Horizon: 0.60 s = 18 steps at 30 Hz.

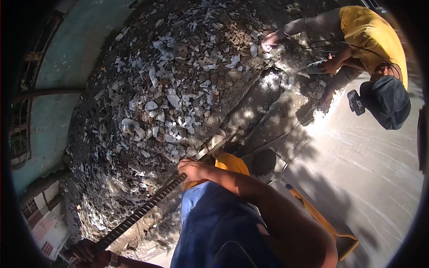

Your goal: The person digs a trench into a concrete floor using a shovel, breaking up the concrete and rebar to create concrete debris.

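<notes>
A long ribbed steel bar (pixel 142 211) slants from the lower left toward the middle of the head view. My left hand (pixel 85 251), with a watch at the wrist, is wrapped round the bar's lower-left part in shadow. Farther up, my right hand (pixel 193 169) is closed round the bar in front of my blue shirt (pixel 214 228). The bar's far end reaches the ground near a crack, where shadow blurs its tip. Yellow cloth (pixel 232 163) shows just beyond my right forearm. Broken rubble (pixel 172 100) lies beside the bar.
A co-worker in a yellow shirt (pixel 371 38) and dark cap (pixel 386 100) bends at upper right, one hand on the rubble, the other on a greyish-green object (pixel 315 68). An orange-handled tool (pixel 313 212) lies on the pale pavement (pixel 371 165). A green wall (pixel 62 67) borders the left.
</notes>
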### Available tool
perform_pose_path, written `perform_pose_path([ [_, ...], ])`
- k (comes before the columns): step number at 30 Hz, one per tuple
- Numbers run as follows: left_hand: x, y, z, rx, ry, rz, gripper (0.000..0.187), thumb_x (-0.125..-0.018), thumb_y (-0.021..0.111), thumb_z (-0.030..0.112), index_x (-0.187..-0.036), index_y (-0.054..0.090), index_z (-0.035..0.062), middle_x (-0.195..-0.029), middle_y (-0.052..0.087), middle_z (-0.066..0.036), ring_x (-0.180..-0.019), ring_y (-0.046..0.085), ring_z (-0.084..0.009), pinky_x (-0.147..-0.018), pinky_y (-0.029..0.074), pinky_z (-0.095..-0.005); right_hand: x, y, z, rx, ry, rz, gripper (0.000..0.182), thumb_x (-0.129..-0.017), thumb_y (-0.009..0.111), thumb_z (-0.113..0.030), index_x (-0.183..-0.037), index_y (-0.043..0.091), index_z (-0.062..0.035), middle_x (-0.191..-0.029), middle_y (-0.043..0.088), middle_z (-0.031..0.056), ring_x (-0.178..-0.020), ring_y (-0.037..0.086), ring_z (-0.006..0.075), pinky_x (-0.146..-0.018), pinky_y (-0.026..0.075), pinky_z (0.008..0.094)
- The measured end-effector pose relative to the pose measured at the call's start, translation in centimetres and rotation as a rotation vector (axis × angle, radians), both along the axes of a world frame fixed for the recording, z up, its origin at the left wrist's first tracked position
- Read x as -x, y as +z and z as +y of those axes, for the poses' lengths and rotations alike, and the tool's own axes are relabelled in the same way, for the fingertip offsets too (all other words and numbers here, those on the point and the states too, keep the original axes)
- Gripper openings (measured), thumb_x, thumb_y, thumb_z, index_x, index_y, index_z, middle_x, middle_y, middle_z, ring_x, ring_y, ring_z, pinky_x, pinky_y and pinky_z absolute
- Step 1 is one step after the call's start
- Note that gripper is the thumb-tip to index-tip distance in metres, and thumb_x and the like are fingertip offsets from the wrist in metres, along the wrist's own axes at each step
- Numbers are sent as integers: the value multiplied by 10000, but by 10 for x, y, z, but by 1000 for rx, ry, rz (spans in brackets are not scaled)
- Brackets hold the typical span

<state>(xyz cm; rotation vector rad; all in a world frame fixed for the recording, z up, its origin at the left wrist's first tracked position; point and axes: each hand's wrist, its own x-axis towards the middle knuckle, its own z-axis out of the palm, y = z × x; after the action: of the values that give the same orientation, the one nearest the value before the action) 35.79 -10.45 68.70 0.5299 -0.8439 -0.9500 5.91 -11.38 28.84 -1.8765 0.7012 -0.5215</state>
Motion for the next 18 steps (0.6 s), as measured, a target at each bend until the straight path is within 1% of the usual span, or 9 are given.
perform_pose_path([
  [2,3,2,-4,-42,39,-31,374,-853,598,134,-1165,486,-39,-637,407,4,-473,392,-91,-493,395,-217,-5,17,-9,-177,100,194,352,-701,698,-289,-961,630,-62,-1036,587,88,-1040,545,281,-912,433,396],
  [4,24,5,-15,-363,912,-255,323,-907,526,157,-1167,484,-30,-637,395,0,-495,392,-100,-516,392,-235,-14,38,-22,-540,194,435,310,-711,679,-277,-923,624,-57,-1140,586,91,-1123,521,286,-898,435,378],
  [6,-13,-6,7,-425,906,-294,321,-933,485,174,-1192,482,-17,-638,371,9,-531,381,-103,-531,367,-242,-30,20,-4,-474,117,419,307,-727,654,-269,-962,625,-73,-1109,614,120,-1080,567,313,-859,464,419],
  [8,-117,-35,71,-174,12,-33,587,-920,443,404,-1445,312,178,-1032,619,-178,-604,532,-212,-569,475,-379,-40,11,2,-368,160,457,425,-728,637,-252,-1118,617,-83,-1107,625,151,-1091,570,320,-950,438,432],
  [10,-102,-32,82,-196,132,-68,539,-934,398,316,-1441,326,148,-898,595,-147,-568,441,-184,-539,412,-354,-41,47,-12,-406,273,563,462,-733,631,-259,-1169,614,-106,-1141,620,147,-1097,575,310,-947,449,428],
  [11,-93,-31,93,-500,789,-438,519,-930,337,238,-1440,329,148,-890,581,-147,-606,421,-196,-555,387,-345,-42,59,-15,-419,333,590,462,-730,634,-274,-1158,621,-102,-1137,621,151,-1087,580,313,-931,460,429],
  [12,-106,-37,102,-512,796,-427,519,-930,337,238,-1440,329,148,-890,581,-147,-606,421,-196,-555,387,-345,-43,71,-17,-428,389,614,462,-726,638,-289,-1146,629,-98,-1133,622,156,-1078,585,316,-916,472,430],
  [14,-154,-58,125,-208,-7,111,519,-928,343,254,-1437,339,151,-948,582,-149,-667,439,-220,-619,398,-354,-43,86,-18,-425,372,638,417,-715,642,-300,-1076,654,-93,-1087,640,150,-1053,597,315,-872,491,433],
  [18,-160,-77,137,-187,35,360,505,-942,399,364,-1393,412,137,-1056,571,-153,-705,432,-224,-671,376,-350,-36,84,-15,-343,286,785,375,-699,642,-283,-1035,669,-118,-990,670,118,-1000,615,310,-828,492,437],
])
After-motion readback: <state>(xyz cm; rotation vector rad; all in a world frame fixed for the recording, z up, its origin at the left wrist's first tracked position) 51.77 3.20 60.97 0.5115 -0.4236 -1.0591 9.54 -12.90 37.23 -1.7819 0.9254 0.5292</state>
